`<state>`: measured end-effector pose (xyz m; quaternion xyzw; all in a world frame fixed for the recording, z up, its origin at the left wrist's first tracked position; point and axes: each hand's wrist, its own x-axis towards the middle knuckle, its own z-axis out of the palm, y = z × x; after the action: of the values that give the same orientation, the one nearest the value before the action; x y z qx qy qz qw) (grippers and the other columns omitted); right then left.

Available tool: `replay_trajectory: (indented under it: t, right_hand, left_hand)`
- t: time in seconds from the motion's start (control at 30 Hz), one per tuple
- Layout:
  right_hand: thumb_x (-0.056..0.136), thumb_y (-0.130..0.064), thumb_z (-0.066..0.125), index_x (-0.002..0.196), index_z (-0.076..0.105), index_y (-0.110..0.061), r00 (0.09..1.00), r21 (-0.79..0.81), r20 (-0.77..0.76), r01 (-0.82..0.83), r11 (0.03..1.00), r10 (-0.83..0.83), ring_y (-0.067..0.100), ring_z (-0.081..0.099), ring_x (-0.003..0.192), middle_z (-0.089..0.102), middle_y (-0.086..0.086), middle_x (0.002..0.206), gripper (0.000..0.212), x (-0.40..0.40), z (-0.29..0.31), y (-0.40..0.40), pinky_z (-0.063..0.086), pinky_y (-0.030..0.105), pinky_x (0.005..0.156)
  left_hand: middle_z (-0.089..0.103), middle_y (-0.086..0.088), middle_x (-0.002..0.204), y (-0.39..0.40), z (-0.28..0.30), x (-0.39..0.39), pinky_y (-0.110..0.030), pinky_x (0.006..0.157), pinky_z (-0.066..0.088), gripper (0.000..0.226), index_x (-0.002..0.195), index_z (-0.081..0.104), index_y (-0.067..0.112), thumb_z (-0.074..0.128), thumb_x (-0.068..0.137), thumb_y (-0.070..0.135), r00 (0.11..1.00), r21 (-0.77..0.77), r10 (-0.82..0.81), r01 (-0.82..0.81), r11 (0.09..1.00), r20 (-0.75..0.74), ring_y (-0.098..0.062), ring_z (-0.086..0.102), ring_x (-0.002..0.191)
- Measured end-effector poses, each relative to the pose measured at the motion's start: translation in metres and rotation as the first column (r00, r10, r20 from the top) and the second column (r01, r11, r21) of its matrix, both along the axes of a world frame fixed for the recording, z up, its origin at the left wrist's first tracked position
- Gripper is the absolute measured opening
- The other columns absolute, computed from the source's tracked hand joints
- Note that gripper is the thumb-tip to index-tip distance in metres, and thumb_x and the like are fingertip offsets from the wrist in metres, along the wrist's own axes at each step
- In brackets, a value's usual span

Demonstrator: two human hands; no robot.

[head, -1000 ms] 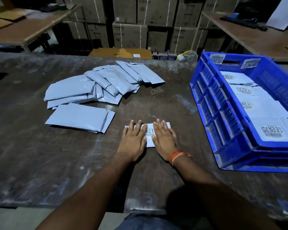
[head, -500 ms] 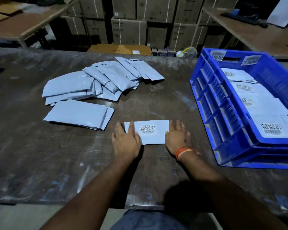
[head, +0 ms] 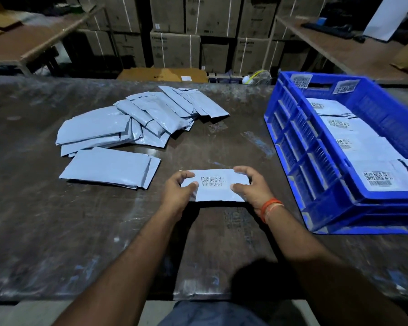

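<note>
A small grey mailer packet with a barcode label (head: 216, 187) sits in front of me, its front edge at the dark table. My left hand (head: 178, 191) grips its left end, thumb on top and fingers curled behind. My right hand (head: 252, 187) grips its right end the same way; an orange thread band circles that wrist. To the left lies a flat stack of unlabelled grey packets (head: 108, 167), and behind it a fanned pile of several more (head: 139, 121). A blue plastic crate (head: 316, 165) on the right holds several labelled packets (head: 382, 177).
The worn dark table (head: 80, 231) stretches wide; its near edge is by my waist. Stacked cardboard boxes (head: 174, 45) line the back. Wooden benches stand at far left (head: 33, 38) and far right (head: 327, 45).
Both hands pressed flat on the labelled packet, then slid apart to its ends. Now their fingers curl round the ends and hold it.
</note>
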<state>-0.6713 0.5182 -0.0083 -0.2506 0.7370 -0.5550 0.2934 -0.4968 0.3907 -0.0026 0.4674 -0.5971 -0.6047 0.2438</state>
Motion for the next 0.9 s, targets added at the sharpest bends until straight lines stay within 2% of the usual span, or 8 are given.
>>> replay_trajectory:
  t: [0.1, 0.23, 0.3, 0.37, 0.43, 0.5, 0.7, 0.9]
  right_hand:
    - [0.079, 0.007, 0.072, 0.103, 0.075, -0.01, 0.998, -0.057, 0.063, -0.027, 0.998, 0.03, 0.017, 0.066, 0.099, 0.073, 0.003, 0.109, 0.029, -0.003, 0.016, 0.005, 0.051, 0.036, 0.093]
    - [0.083, 0.005, 0.072, 0.098, 0.076, -0.005, 0.996, -0.133, 0.089, 0.032, 0.991, -0.02, 0.014, 0.065, 0.096, 0.074, 0.007, 0.102, 0.019, -0.009, 0.051, 0.016, 0.049, 0.024, 0.09]
    - [0.084, 0.005, 0.07, 0.103, 0.073, 0.0, 0.992, -0.188, 0.115, 0.081, 0.979, -0.06, 0.014, 0.065, 0.091, 0.072, 0.011, 0.099, 0.019, -0.017, 0.075, 0.027, 0.049, 0.024, 0.087]
    - [0.086, 0.004, 0.069, 0.107, 0.071, 0.002, 0.985, -0.231, 0.139, 0.128, 0.964, -0.097, 0.012, 0.067, 0.079, 0.073, 0.008, 0.09, 0.021, -0.03, 0.104, 0.042, 0.053, 0.023, 0.073]
    - [0.089, 0.003, 0.066, 0.108, 0.07, -0.001, 0.977, -0.265, 0.182, 0.153, 0.952, -0.107, 0.008, 0.066, 0.066, 0.072, 0.005, 0.083, 0.02, -0.047, 0.132, 0.06, 0.052, 0.019, 0.056]
    - [0.09, -0.001, 0.065, 0.107, 0.071, -0.009, 0.966, -0.281, 0.247, 0.141, 0.949, -0.07, 0.009, 0.066, 0.072, 0.072, 0.004, 0.09, 0.02, -0.063, 0.153, 0.077, 0.052, 0.018, 0.056]
    - [0.089, -0.002, 0.069, 0.109, 0.072, -0.008, 0.994, -0.252, 0.083, 0.091, 0.963, -0.072, 0.011, 0.066, 0.065, 0.072, 0.005, 0.092, 0.021, -0.108, 0.183, 0.115, 0.052, 0.02, 0.049]
    - [0.09, -0.01, 0.069, 0.099, 0.073, -0.018, 1.0, -0.155, -0.006, 0.027, 0.987, -0.028, 0.002, 0.059, 0.069, 0.065, -0.004, 0.081, 0.013, -0.182, 0.2, 0.156, 0.049, 0.019, 0.058]
  left_hand:
    - [0.074, -0.005, 0.107, -0.008, 0.025, -0.005, -0.033, 0.069, 0.056, 0.018, 0.1, 0.069, 0.019, 0.069, 0.091, 0.003, 0.993, 0.008, -0.042, 0.043, 0.999, -0.107, -0.019, 0.066, 0.078]
    - [0.073, -0.004, 0.096, -0.013, 0.07, -0.014, -0.021, 0.052, 0.051, 0.024, 0.108, 0.071, 0.014, 0.069, 0.091, -0.002, 0.966, 0.044, -0.14, 0.153, 0.987, -0.219, -0.007, 0.065, 0.062]
    - [0.075, -0.006, 0.106, -0.01, 0.097, -0.025, -0.027, 0.065, 0.057, 0.027, 0.113, 0.072, 0.012, 0.07, 0.089, -0.002, 0.944, 0.04, -0.215, 0.232, 0.972, -0.251, -0.013, 0.069, 0.078]
    - [0.074, -0.006, 0.111, -0.002, 0.123, -0.042, -0.03, 0.074, 0.056, 0.029, 0.116, 0.072, 0.01, 0.072, 0.088, -0.001, 0.926, -0.022, -0.283, 0.287, 0.958, -0.25, -0.017, 0.069, 0.086]
    - [0.073, -0.001, 0.099, 0.011, 0.149, -0.065, -0.022, 0.064, 0.054, 0.027, 0.115, 0.073, 0.009, 0.072, 0.089, 0.001, 0.917, -0.093, -0.325, 0.312, 0.946, -0.232, -0.011, 0.065, 0.072]
    - [0.069, -0.003, 0.087, 0.025, 0.169, -0.09, -0.018, 0.055, 0.05, 0.022, 0.111, 0.073, 0.01, 0.068, 0.091, 0.001, 0.908, -0.122, -0.345, 0.324, 0.938, -0.24, -0.008, 0.059, 0.06]
    - [0.066, -0.007, 0.083, 0.063, 0.194, -0.147, -0.02, 0.056, 0.05, 0.017, 0.101, 0.071, 0.013, 0.064, 0.092, 0.0, 0.917, -0.128, -0.328, 0.306, 0.943, -0.227, -0.01, 0.056, 0.057]
    - [0.066, -0.003, 0.071, 0.115, 0.197, -0.191, -0.018, 0.054, 0.052, 0.017, 0.1, 0.071, 0.009, 0.068, 0.089, -0.003, 0.907, -0.102, -0.305, 0.287, 0.952, -0.289, -0.011, 0.06, 0.058]
